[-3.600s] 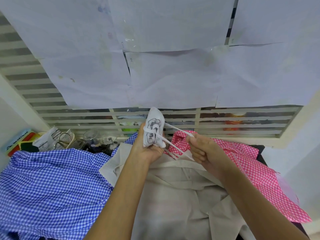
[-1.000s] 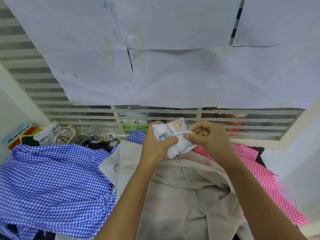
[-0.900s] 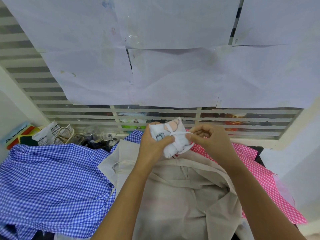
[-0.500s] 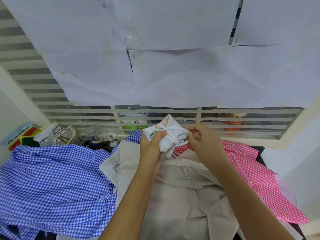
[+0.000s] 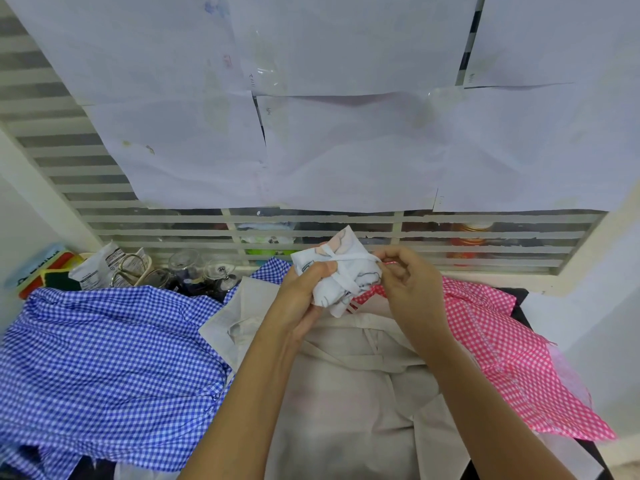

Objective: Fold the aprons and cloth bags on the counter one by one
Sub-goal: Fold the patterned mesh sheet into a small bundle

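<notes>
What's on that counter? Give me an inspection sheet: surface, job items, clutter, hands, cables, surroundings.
Surface: dark counter, almost wholly covered by fabric.
Job's things: rolled white printed cloth bag, its strap wound round it, held above beige strapped cloth; blue gingham cloth left, pink gingham cloth right, these three lying loose.
Clutter: stemmed glasses, snack packets, colourful box at back left.
Hands: left hand grips the bag; right hand pinches the strap.
Cables: nothing seen.
Surroundings: paper sheets taped over a louvred window.

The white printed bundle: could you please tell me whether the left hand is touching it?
Touching. The head view shows the left hand wrapped round the white printed bundle, its thumb pressed on the bundle's front with no gap.
</notes>
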`<control>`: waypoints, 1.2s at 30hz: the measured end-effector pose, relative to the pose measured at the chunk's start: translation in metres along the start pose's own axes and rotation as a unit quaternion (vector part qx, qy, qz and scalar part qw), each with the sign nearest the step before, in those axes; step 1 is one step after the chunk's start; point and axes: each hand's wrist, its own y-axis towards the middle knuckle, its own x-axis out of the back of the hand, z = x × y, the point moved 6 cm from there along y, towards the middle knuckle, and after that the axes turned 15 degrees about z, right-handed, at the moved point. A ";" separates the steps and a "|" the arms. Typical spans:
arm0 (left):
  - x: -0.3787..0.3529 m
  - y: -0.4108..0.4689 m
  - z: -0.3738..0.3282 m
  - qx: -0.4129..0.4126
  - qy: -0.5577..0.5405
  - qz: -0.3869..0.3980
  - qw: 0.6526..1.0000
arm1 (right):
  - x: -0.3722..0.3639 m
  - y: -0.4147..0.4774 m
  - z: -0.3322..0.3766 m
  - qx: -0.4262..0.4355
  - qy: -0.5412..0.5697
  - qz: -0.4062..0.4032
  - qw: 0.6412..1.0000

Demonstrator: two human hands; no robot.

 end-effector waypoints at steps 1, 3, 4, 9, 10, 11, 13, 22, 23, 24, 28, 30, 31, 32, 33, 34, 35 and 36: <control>0.000 0.000 0.000 0.015 0.007 0.014 1.000 | 0.001 0.001 0.000 0.003 0.002 -0.005 1.000; -0.003 0.000 -0.003 0.031 0.012 0.047 0.998 | 0.003 0.003 0.005 0.022 -0.020 0.008 1.000; -0.006 -0.001 -0.005 0.037 0.015 0.069 0.997 | 0.003 0.004 0.009 0.040 -0.038 0.027 0.998; -0.020 -0.015 -0.027 0.087 0.099 0.170 0.977 | -0.003 -0.005 0.017 0.134 -0.114 0.142 0.974; -0.021 -0.018 -0.031 0.098 0.110 0.182 0.972 | -0.005 -0.008 0.021 0.150 -0.107 0.154 0.971; -0.021 -0.021 -0.034 0.108 0.115 0.188 0.969 | -0.006 -0.011 0.027 0.168 -0.113 0.150 0.968; -0.019 -0.025 -0.038 0.120 0.108 0.187 0.969 | -0.006 -0.015 0.043 0.211 -0.165 0.110 0.957; -0.001 -0.035 -0.024 0.186 0.167 0.229 0.941 | -0.008 -0.021 0.049 0.209 -0.153 0.070 0.963; 0.001 -0.036 -0.022 0.195 0.167 0.241 0.936 | -0.010 -0.020 0.046 0.196 -0.149 0.078 0.966; 0.003 -0.036 -0.019 0.202 0.169 0.249 0.932 | -0.011 -0.018 0.042 0.177 -0.137 0.088 0.971; 0.010 -0.037 -0.010 0.228 0.182 0.257 0.921 | -0.016 -0.016 0.029 0.120 -0.047 0.163 0.978; 0.011 -0.039 -0.007 0.235 0.188 0.264 0.916 | -0.019 -0.013 0.018 0.075 0.014 0.215 0.974; 0.011 -0.039 -0.007 0.236 0.192 0.265 0.915 | -0.021 -0.012 0.012 0.050 0.052 0.237 0.969; 0.011 -0.039 -0.009 0.235 0.200 0.266 0.913 | -0.022 -0.012 0.006 0.031 0.083 0.253 0.963; 0.011 -0.039 -0.010 0.232 0.211 0.269 0.911 | -0.023 -0.012 0.003 0.023 0.101 0.261 0.960; 0.011 -0.038 -0.012 0.230 0.221 0.272 0.908 | -0.024 -0.012 0.001 0.025 0.100 0.263 0.959; 0.012 -0.037 -0.014 0.230 0.232 0.273 0.905 | -0.024 -0.012 0.000 0.034 0.082 0.260 0.961; 0.014 -0.037 -0.014 0.231 0.241 0.270 0.903 | -0.024 -0.011 0.001 0.043 0.054 0.259 0.963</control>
